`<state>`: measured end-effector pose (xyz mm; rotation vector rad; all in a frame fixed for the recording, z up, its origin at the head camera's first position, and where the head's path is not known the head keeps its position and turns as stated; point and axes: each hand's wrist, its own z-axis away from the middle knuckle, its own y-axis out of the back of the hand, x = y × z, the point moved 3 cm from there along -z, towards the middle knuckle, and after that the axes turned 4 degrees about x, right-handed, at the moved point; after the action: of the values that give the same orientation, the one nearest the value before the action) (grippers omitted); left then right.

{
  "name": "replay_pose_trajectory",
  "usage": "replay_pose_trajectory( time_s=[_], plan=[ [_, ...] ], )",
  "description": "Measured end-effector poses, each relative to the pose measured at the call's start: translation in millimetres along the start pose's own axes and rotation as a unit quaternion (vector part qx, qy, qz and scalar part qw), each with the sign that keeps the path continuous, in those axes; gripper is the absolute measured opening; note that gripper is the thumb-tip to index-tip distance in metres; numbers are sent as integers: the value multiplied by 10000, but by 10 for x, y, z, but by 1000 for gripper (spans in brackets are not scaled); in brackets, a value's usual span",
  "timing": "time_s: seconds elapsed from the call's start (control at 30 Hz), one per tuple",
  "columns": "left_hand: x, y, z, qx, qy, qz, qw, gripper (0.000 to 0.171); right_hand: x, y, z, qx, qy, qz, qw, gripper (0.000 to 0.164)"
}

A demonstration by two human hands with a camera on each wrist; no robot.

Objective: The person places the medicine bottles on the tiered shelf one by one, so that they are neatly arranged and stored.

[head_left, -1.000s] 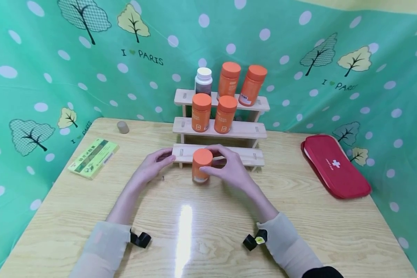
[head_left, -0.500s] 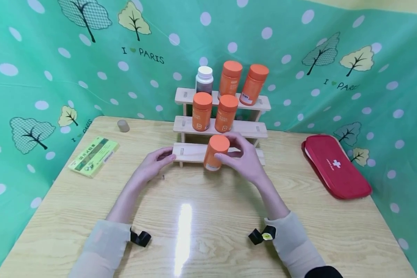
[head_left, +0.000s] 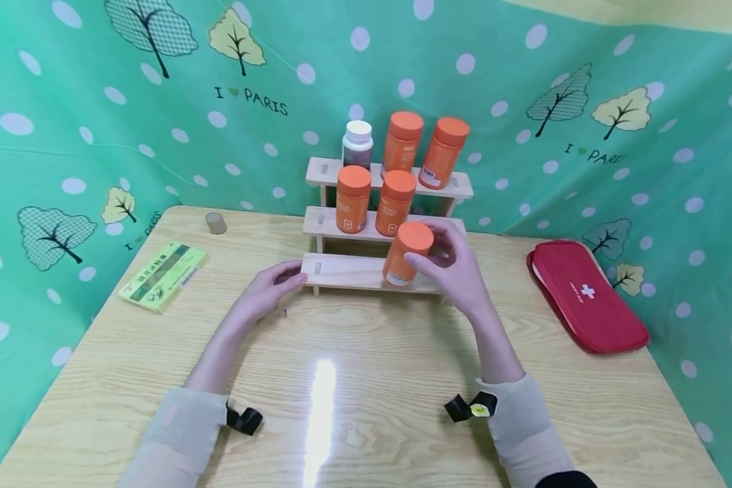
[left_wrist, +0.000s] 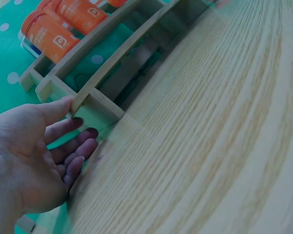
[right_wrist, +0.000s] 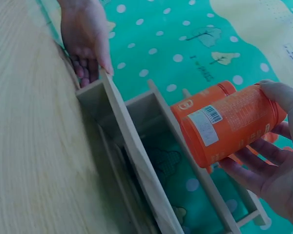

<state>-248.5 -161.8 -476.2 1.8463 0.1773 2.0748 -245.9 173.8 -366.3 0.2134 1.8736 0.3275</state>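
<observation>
My right hand (head_left: 460, 271) grips an orange bottle (head_left: 407, 254) with an orange lid, thumb on the near side and fingers round the far side. The bottle is tilted, over the lowest step of a three-tier wooden rack (head_left: 341, 270). In the right wrist view the bottle (right_wrist: 234, 124) shows a white barcode label, and its base is apart from the lowest board. My left hand (head_left: 270, 290) pinches the left end of that lowest board; the left wrist view shows the thumb (left_wrist: 58, 109) on the board's corner and the other fingers curled below.
Two orange bottles (head_left: 352, 200) stand on the middle step. On the top step are a white-capped bottle (head_left: 358, 144) and two more orange ones (head_left: 442, 152). A red first-aid pouch (head_left: 588, 295) lies right, a green-yellow box (head_left: 163, 276) left, near a small grey cylinder (head_left: 216, 223).
My right hand has lifted the orange bottle off the table and carried it right and back, over the lowest step. The left hand has stayed at the rack's end.
</observation>
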Motion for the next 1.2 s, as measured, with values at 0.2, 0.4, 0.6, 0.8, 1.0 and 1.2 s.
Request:
replay_pose_trajectory(
  time_s=[0.2,0.4,0.6,0.8,1.0,1.2],
  plan=[
    [1,11,12,-6,41,32,10000,66,32,135,-17,288,-47,24,9996,54],
    [-4,3,6,-14,87,144,9999,66,32,270,-55,549,19,-10,9985,51],
    [12,2,-3,-13,57,175,9998,66,-3,372,-175,732,131,74,9972,49],
    [15,5,-12,11,23,195,9998,64,-52,437,-332,823,184,406,9956,49],
    [-1,-2,-23,24,-4,167,9999,63,-40,467,-483,894,250,469,9946,49],
    [-21,-1,-15,-7,-7,133,9999,64,2,464,-587,901,208,516,9944,52]
  ],
)
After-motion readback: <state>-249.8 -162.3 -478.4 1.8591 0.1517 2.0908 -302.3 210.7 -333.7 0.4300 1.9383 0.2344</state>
